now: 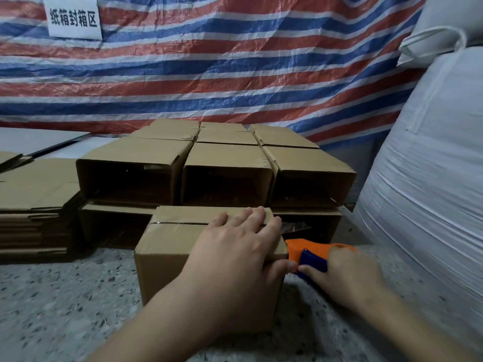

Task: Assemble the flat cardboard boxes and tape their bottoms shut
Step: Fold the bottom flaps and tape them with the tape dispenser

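The left hand (240, 244) presses flat on the cardboard box (167, 246); just right of it, the right hand (347, 275) grips the tape dispenser (311, 254). If the pressing loosens, the flaps may open and the tape wrinkle.

left hand (235, 246) bare | right hand (347, 275) bare | forearms sleeveless

Left hand (236, 246): palm down, fingers straight and spread, pressing flat on what lies under it; thumb pointing right, its tip almost meeting the right forefinger.
Left forearm: bare, rising from the lower left.
Right hand (347, 275): just right of the left, fingers curled round an orange and blue plastic tape dispenser (311, 254).
Right forearm: bare, entering from the lower right.
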Tool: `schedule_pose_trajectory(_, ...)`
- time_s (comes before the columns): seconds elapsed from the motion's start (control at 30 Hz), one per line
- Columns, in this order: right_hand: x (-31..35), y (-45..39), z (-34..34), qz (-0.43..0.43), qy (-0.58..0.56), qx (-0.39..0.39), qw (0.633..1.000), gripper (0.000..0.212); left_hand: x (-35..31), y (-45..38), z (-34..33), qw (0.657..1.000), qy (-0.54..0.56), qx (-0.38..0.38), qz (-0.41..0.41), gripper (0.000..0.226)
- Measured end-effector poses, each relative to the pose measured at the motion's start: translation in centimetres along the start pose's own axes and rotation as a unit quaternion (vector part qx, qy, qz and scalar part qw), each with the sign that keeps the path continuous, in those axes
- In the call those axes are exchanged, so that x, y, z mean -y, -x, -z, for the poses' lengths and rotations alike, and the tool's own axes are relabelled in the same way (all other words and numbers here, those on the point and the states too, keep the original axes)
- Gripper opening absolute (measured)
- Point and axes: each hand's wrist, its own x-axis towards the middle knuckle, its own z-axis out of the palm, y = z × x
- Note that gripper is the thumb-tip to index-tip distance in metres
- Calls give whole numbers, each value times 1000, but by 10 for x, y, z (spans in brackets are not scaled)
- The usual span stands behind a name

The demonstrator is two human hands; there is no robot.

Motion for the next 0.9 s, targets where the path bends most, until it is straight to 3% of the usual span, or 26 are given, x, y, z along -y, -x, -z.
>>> schedule_pose_trajectory(0.23,-1,5,11,-49,-80,-75,993,83,-1,1,0,1000,0,1,2,84)
schedule_pose_trajectory(0.33,0,-1,46,-48,-278,-142,949,83,-2,0,1,1000,5,3,4,85)
schedule_pose_trajectory(0.37,2,-2,58,-51,-381,-116,916,85,-2,0,1,1000,4,4,4,84)
schedule_pose_trajectory(0.43,10,-1,79,-73,-542,22,837,87,-1,0,0,1000,-1,5,1,82)
schedule_pose_trajectory(0.53,21,3,91,-54,-604,164,778,69,0,1,0,1000,-4,1,-2,81)
schedule_pose_trajectory(0.63,28,8,87,-29,-647,146,748,38,0,1,0,1000,-3,-2,-1,82)
schedule_pose_trajectory(0.9,66,28,52,-45,-752,183,632,39,0,1,-3,1000,-2,-11,-5,81)
